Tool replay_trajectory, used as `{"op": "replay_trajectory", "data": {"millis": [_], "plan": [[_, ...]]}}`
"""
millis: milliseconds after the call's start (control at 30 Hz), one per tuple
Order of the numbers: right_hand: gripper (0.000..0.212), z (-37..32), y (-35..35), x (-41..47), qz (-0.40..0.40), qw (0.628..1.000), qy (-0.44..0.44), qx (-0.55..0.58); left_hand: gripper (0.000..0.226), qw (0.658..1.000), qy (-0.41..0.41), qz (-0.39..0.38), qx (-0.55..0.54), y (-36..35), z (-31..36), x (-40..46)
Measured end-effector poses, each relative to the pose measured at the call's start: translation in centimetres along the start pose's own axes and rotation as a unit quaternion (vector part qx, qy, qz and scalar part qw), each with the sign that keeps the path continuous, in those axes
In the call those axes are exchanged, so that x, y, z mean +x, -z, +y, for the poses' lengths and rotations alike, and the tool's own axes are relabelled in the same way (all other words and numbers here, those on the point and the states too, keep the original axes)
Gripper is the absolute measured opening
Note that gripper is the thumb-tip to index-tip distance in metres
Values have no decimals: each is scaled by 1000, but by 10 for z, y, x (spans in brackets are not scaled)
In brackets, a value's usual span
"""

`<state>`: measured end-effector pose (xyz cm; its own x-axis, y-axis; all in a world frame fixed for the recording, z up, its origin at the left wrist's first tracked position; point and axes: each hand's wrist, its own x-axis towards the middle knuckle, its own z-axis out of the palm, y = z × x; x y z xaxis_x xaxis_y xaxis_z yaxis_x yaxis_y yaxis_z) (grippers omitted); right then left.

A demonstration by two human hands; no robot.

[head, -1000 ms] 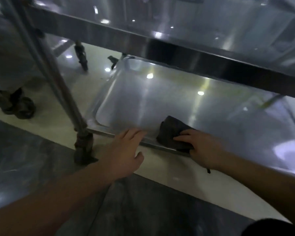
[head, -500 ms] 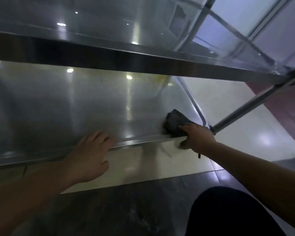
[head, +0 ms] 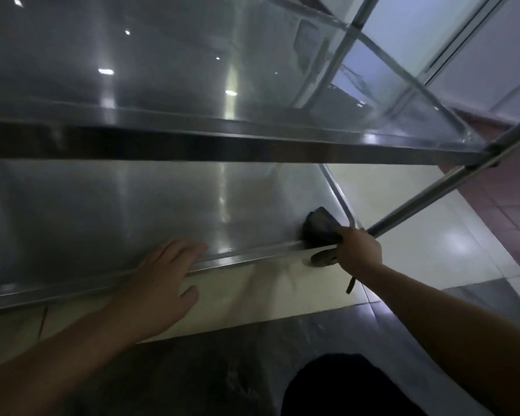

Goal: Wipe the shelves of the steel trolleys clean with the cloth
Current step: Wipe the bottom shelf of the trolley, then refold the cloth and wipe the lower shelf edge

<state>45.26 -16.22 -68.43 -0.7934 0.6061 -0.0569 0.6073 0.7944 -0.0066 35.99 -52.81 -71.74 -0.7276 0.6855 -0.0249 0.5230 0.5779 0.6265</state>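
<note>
Right hand [head: 360, 251]: fingers curled over the near end of a dark cloth [head: 320, 228], pinning it down at the right front corner of the lower trolley shelf [head: 132, 211]. Cloth bunched into a thick wad, its far end poking out beyond the fingertips onto the steel, its near edge lying over the shelf's raised front lip [head: 252, 256]. A thin dark strip [head: 350, 286] dangling below the wrist, possibly a loose end of the cloth, though too blurred to tell for sure. Just right of the knuckles, the trolley's slanting corner post [head: 451, 187], rising up and away to the right. Just below the knuckles, a round grey shape on the floor, likely a castor [head: 323, 258].

Left hand [head: 162, 283]: fingers straight and held together, laid flat across the front lip of the same shelf, fingertips reaching onto the steel surface, thumb splayed out beneath the lip. Nothing held. Well apart from the cloth, which sits far to the right of these fingertips.

Above both sets of fingers, the upper shelf [head: 192, 70], glossy, dotted with reflected lights, its dark front edge crossing the whole view. Below the hands, pale floor tiles [head: 433, 259], then a dark glossy strip of floor nearer the body. A dark-clothed knee [head: 342, 388] at the bottom edge, under the right forearm.
</note>
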Motion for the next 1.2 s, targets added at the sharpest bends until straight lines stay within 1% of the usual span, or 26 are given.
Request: {"op": "replay_trajectory", "data": {"millis": [33,67,133,167,200,233,300,333,400,433,467,500,533,567,600,633,733,800,867,900,933,967,1000,1033,1100,1200], "plan": [[30,-6,16,-16,-36,998,-1,42,57,998,16,-16,-54,13,16,-3],[22,-12,35,-34,-79,992,1,96,50,990,43,-54,-119,29,33,-9],[12,-28,84,-76,-184,960,11,209,40,949,116,-127,-265,62,74,-32],[11,-35,116,-100,-238,937,10,257,39,924,150,-141,-322,78,97,-48],[13,-42,149,-123,-291,906,-4,308,43,903,181,-137,-364,96,122,-66],[16,-47,184,-146,-340,866,-26,365,54,881,214,-125,-402,115,147,-84],[24,-51,258,-184,-431,771,-65,465,73,827,282,-93,-477,152,203,-117],[29,-49,297,-201,-475,722,-82,497,76,792,311,-77,-520,172,234,-132],[34,-40,379,-226,-543,630,-94,547,71,714,354,-47,-603,214,298,-158],[36,-35,419,-237,-558,596,-86,570,62,685,363,-23,-631,237,331,-171],[39,-30,457,-246,-563,574,-73,589,52,665,365,7,-652,260,365,-182],[42,-24,493,-255,-561,565,-63,602,48,651,367,38,-664,285,398,-193],[42,-18,526,-263,-555,564,-57,609,49,644,365,65,-669,310,430,-202],[39,-12,555,-270,-544,571,-57,613,54,649,359,85,-666,333,460,-211],[35,-7,581,-277,-529,582,-58,615,57,663,350,98,-654,354,488,-218],[35,-4,603,-283,-515,597,-55,612,54,684,341,110,-636,372,511,-223],[41,2,653,-305,-476,653,10,589,36,734,324,166,-574,407,566,-234],[50,4,676,-318,-410,688,60,595,36,762,305,193,-537,423,594,-237],[53,6,697,-331,-346,728,120,580,39,789,285,209,-503,435,621,-240],[51,7,706,-338,-337,724,154,582,39,802,275,217,-484,439,632,-243],[47,9,714,-345,-342,700,180,601,38,812,266,227,-468,442,643,-245],[43,10,720,-353,-347,673,191,625,38,816,260,240,-457,444,654,-249],[38,12,726,-362,-336,659,194,644,36,819,251,251,-451,446,663,-253],[36,14,730,-370,-311,657,189,660,35,822,237,257,-449,447,672,-259],[31,21,734,-388,-253,678,173,669,33,828,209,254,-454,447,688,-272],[22,41,734,-413,-155,744,175,625,34,839,182,254,-446,436,707,-293]]}}
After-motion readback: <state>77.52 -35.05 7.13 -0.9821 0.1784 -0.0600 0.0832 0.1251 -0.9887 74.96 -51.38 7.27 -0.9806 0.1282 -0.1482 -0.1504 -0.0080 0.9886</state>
